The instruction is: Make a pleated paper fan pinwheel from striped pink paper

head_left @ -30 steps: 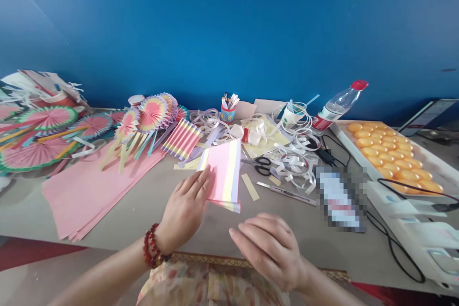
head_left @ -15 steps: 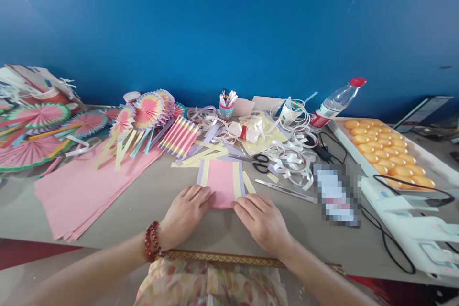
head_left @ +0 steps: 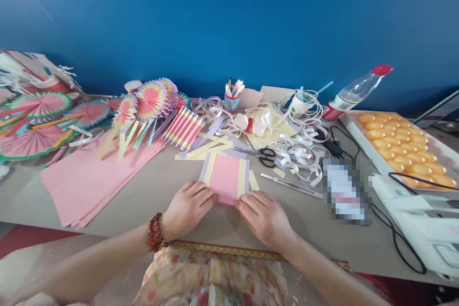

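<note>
A striped paper sheet (head_left: 226,179), pink in the middle with yellow and lilac bands at its sides, lies flat on the grey table (head_left: 150,201) in front of me. My left hand (head_left: 188,208), with a red bead bracelet on the wrist, pinches the sheet's near left corner with curled fingers. My right hand (head_left: 265,217) grips the near right corner the same way. The near edge of the sheet looks slightly lifted or folded between my fingers.
A stack of pink sheets (head_left: 86,179) lies left, with pleated paper fans (head_left: 150,103) behind. Scissors (head_left: 265,155), a craft knife (head_left: 290,186), curled white strips (head_left: 301,153), a pen cup (head_left: 231,100), a bottle (head_left: 355,91) and a tray of orange pieces (head_left: 405,146) stand right.
A second ago my left hand held the sheet up off the table. It now lies flat, and both hands have closed on its near corners.
</note>
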The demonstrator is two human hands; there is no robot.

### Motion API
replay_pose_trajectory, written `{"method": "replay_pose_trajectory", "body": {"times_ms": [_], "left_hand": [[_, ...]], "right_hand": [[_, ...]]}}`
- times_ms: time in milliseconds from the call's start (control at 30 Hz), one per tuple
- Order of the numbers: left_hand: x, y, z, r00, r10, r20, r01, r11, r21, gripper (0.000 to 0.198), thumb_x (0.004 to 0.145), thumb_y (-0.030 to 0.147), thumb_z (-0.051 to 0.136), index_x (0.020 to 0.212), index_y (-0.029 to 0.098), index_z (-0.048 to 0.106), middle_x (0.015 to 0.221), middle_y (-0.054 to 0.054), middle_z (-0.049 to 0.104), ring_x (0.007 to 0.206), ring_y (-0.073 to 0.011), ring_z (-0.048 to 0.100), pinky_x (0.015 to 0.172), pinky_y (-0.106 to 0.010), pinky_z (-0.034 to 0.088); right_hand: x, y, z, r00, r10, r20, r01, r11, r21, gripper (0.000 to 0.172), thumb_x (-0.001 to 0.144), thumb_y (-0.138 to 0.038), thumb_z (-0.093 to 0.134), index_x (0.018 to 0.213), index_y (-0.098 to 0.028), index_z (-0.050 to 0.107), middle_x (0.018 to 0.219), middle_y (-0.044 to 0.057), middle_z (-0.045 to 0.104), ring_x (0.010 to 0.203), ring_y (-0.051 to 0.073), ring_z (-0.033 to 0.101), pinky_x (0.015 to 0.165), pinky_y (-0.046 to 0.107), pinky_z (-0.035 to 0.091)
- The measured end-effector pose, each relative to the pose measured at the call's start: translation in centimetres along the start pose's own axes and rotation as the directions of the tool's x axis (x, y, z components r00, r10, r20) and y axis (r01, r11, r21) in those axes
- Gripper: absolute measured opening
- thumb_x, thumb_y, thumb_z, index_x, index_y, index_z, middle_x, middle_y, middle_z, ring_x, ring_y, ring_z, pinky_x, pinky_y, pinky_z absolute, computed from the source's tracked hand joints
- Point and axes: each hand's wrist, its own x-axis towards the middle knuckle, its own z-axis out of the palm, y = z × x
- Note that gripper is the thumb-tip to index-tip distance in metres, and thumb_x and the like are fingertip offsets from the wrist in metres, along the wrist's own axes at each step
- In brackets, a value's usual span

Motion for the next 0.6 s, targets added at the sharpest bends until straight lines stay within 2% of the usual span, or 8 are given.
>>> {"method": "replay_pose_trajectory", "body": {"times_ms": [167,300,467,600], "left_hand": [[0.2,0.1,-0.2,0.999,0.017,-0.051,-0.018,1.0,-0.019,0.023,0.1,0.014,0.041,0.094,0.015,0.063,0.089,-0.006,0.067,0.082,-0.0187,0.055,0.072,-0.034,0.04],[0.4,0.4,-0.7,0.999,0.002,-0.054,-0.004,0.999,-0.038,0.022,0.099,0.013,0.041,0.096,0.014,0.063,0.088,-0.006,0.066,0.08,-0.0191,0.055,0.072,-0.034,0.04],[1.1,0.8,-1.4,0.999,-0.035,-0.027,0.033,0.997,-0.067,0.018,0.096,0.015,0.046,0.1,0.015,0.063,0.088,-0.006,0.066,0.081,-0.02,0.055,0.071,-0.035,0.039],[1.7,1.2,-1.6,0.997,-0.005,-0.08,0.002,0.999,-0.041,0.013,0.095,0.016,0.051,0.102,0.016,0.062,0.084,-0.003,0.068,0.079,-0.0182,0.055,0.069,-0.034,0.037]], "right_hand": [[0.5,-0.4,-0.8,1.0,-0.013,-0.007,0.013,1.0,-0.011,0.018,0.094,-0.009,0.049,0.084,-0.016,0.062,0.08,0.005,0.064,0.079,0.018,0.055,0.074,0.033,0.041],[1.4,-0.9,-1.2,0.999,-0.028,-0.019,0.026,0.998,-0.062,0.013,0.094,-0.013,0.053,0.085,-0.016,0.063,0.079,0.005,0.063,0.08,0.019,0.055,0.076,0.034,0.04],[2.3,-0.9,-1.2,0.999,-0.016,-0.046,0.014,0.999,-0.043,0.019,0.094,-0.011,0.052,0.078,-0.017,0.06,0.075,0.004,0.062,0.076,0.017,0.053,0.073,0.033,0.039],[2.6,-0.9,-1.5,0.998,-0.036,-0.046,0.035,0.999,-0.013,0.02,0.094,-0.011,0.051,0.078,-0.017,0.061,0.075,0.004,0.062,0.077,0.017,0.052,0.073,0.033,0.039]]}}
